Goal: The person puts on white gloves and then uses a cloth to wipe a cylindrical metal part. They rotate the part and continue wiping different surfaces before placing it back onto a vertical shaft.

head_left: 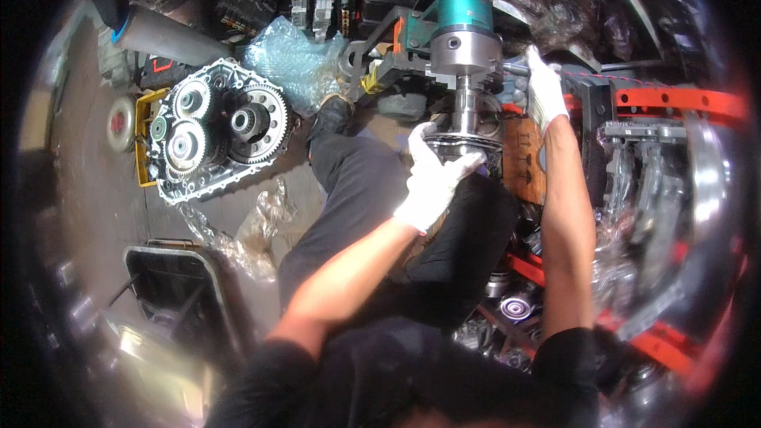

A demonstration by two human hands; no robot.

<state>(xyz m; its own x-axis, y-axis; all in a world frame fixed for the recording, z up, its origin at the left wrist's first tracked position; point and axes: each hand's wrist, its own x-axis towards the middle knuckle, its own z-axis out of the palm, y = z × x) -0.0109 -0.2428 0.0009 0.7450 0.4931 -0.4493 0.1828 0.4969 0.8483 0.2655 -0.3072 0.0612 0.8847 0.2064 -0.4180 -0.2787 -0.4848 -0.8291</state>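
Note:
A green cylindrical machine head [464, 12] carries a silver chuck [466, 51], which grips a polished metal shaft [465, 103]. At the shaft's near end is a round, dark-edged metal disc [464, 143]. My left hand [434, 182], in a white glove, grips this disc from its near left side, fingers and thumb around the rim. To the right of the chuck, my right hand [545, 91], gloved likewise, is raised and closed at a metal bar [517, 69]. Its fingers are seen edge-on and partly hidden.
An open gearbox housing [222, 131] with several gears lies on the floor at left, beside bubble wrap [293, 59]. A dark tray [178, 285] is nearer me. A red metal frame [674, 101] and plastic-wrapped metal parts [634, 182] stand at right, beside a brown cardboard box [523, 158].

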